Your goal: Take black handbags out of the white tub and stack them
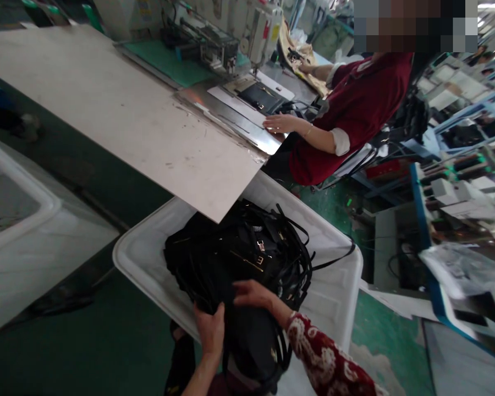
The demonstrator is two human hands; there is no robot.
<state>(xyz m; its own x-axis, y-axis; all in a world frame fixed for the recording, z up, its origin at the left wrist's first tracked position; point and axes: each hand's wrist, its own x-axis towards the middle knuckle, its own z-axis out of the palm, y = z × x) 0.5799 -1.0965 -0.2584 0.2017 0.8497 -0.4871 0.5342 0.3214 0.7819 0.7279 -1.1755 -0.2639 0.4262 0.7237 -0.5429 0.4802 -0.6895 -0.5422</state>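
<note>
A pile of black bags [239, 247] with straps and gold-coloured fittings lies in a white plastic bin [357, 269]. My left hand [209, 330] is at the near left side of the pile, its thumb and fingers closed on the edge of a black bag. Over the same dark material, my right hand [253, 294] reaches in from the right with fingers stretched out, palm down; whether it presses on the bag is unclear. Close to my body, below both hands, sits a rounded black bag [253, 341] with straps along its right side.
A pale board table [107, 115] juts over the bin's far edge. Behind it stands a sewing machine [247, 33], where a co-worker in a dark red top [355, 115] rests a hand by a black piece [259, 96]. Another white bin [53, 242] is at left.
</note>
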